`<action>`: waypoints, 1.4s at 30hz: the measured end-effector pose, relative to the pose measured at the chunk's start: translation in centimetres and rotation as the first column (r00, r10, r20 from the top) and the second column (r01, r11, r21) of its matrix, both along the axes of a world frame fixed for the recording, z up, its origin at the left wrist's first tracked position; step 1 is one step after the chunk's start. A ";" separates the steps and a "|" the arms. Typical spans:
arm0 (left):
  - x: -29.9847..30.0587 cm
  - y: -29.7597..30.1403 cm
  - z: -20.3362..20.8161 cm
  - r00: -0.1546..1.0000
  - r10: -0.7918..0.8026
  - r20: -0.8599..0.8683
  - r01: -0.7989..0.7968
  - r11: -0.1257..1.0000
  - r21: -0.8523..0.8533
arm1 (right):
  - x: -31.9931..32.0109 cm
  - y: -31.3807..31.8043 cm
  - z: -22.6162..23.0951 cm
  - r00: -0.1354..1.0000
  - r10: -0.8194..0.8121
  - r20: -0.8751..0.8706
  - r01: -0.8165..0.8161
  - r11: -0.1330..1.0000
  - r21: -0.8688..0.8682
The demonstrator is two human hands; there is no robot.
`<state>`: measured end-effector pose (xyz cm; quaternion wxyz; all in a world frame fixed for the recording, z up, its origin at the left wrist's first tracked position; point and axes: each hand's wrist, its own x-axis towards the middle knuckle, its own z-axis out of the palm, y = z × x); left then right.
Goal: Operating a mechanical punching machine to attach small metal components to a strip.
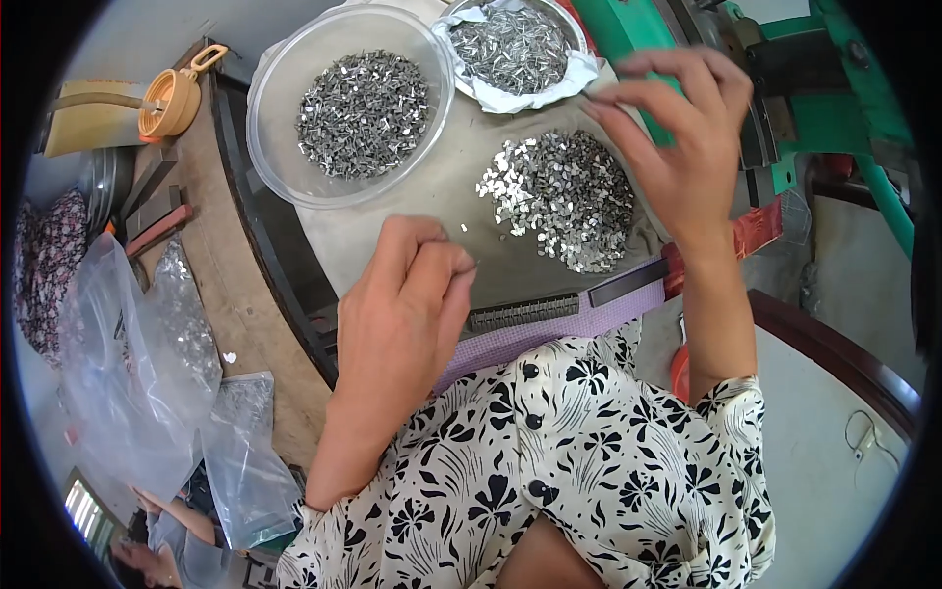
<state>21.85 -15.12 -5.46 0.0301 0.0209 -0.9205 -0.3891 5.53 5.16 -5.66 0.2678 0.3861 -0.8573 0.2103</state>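
Observation:
My left hand [402, 294] is above the cloth-covered work surface, its thumb and fingers pinched together. A tiny tip shows at the fingertips, too small to name. My right hand [687, 137] is raised at the upper right, thumb and forefinger closed over a speck I cannot make out, between the pin bowl and the pile. Small shiny flat metal pieces [564, 201] lie heaped between my hands. Beyond them sits a round bowl lined with white plastic [579, 86], full of thin metal pins [508, 49]. A dark slotted strip [525, 312] lies along the near edge.
A clear plastic tub [270, 162] of small bent metal parts [363, 113] stands at the left back. Green machinery [824, 118] rises at the right. Clear plastic bags [137, 363] and an orange lid [169, 106] are at the left. Another person [177, 540] is at the lower left.

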 end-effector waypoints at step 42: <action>4.7 -0.5 -3.3 0.984 0.148 0.101 -0.170 0.949 0.266 | 14.6 9.9 -2.3 0.718 -0.117 0.686 0.268 0.956 -0.118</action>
